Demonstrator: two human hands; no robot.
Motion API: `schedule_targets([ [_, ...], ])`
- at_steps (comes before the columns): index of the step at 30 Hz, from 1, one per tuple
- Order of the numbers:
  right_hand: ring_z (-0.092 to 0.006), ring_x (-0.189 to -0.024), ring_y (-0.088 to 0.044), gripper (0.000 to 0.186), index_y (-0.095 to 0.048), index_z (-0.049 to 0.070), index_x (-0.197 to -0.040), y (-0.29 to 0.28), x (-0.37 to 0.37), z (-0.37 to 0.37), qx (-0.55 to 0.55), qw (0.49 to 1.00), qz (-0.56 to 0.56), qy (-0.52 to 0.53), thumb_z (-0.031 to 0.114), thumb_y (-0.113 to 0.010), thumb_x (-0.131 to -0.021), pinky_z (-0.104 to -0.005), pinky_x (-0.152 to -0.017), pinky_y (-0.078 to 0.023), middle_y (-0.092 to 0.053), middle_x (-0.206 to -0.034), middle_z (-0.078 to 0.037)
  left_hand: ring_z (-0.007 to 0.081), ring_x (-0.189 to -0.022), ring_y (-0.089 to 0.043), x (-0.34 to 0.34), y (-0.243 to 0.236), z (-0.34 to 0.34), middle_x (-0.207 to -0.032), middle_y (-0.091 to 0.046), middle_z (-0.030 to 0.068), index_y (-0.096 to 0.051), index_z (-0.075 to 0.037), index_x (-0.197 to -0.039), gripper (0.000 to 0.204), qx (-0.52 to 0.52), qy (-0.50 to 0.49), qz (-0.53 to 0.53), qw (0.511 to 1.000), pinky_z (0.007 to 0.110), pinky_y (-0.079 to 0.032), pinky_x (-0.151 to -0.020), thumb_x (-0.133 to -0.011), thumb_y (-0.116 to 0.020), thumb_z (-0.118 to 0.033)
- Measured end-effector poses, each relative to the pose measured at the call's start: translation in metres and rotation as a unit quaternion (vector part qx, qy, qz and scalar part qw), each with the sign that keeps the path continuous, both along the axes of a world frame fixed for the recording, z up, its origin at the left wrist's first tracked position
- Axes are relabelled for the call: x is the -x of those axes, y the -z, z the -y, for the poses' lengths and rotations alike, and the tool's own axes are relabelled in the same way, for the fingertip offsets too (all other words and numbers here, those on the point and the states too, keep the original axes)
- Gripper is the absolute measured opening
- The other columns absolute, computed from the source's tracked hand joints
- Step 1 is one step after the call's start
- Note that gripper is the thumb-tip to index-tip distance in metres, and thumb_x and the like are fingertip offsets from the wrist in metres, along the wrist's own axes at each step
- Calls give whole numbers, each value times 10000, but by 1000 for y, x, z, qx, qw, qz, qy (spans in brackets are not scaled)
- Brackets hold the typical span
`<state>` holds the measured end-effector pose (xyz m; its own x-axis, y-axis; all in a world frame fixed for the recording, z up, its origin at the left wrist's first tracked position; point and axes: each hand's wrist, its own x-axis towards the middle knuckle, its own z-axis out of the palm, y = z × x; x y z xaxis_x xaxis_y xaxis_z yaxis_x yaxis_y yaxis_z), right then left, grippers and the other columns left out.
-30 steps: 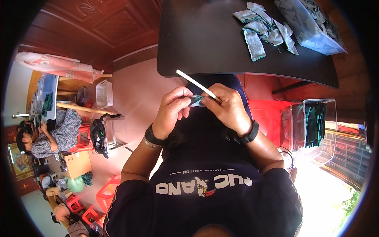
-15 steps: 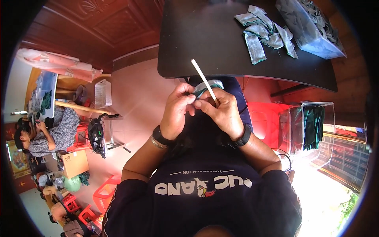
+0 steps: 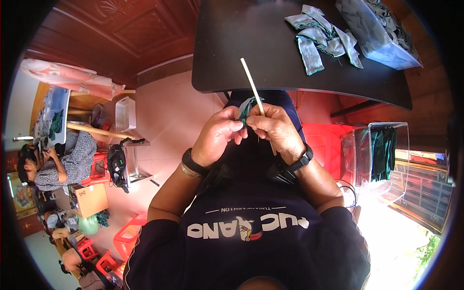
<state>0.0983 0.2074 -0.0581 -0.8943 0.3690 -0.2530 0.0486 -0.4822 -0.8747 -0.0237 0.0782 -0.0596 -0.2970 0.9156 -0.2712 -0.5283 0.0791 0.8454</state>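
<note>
The left hand (image 3: 216,137) pinches one side of a small grey-green cloth piece (image 3: 246,108) between thumb and fingertips. The cloth lies bunched in the narrow gap between the hands, in front of the torso, short of the surface (image 3: 241,48); its long axis runs away from the person, leaning right. Just right of it, a thin white stick (image 3: 251,82) is gripped in the right hand (image 3: 279,129), whose fingertips also meet the cloth. The stick's free end points away, over the surface's near edge, leaning left; its lower end is mostly hidden. The stick crosses the cloth's upper end in view, and the right hand is nearer to it.

Containers, from the left: a pale bin (image 3: 61,104) with green cloth; a white basket (image 3: 126,115), contents unclear; a clear tub (image 3: 374,41) of greyish cloth on the surface; a clear box (image 3: 405,162) with dark green strips (image 3: 384,150).
</note>
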Motion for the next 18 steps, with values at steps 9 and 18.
schedule_targets([
  [9,-14,-537,-373,135,-559,53,-715,1,4,17,-228,972,-29,50,63,-631,-829,-199,-480,-283,-447,-588,71,62,-597,-427,-9,5,1,-706,-458,7,-444,-37,-875,68,18,-82,-272,959,224,-374,-529,-874,-473,-98],
  [18,2,-547,-369,128,-556,71,-712,8,11,15,-154,984,-28,90,42,-630,-813,-187,-482,-286,-457,-593,82,38,-572,-413,-4,1,3,-756,-488,-19,-537,-47,-972,130,-8,-175,-206,963,195,-360,-500,-940,-481,-160],
])
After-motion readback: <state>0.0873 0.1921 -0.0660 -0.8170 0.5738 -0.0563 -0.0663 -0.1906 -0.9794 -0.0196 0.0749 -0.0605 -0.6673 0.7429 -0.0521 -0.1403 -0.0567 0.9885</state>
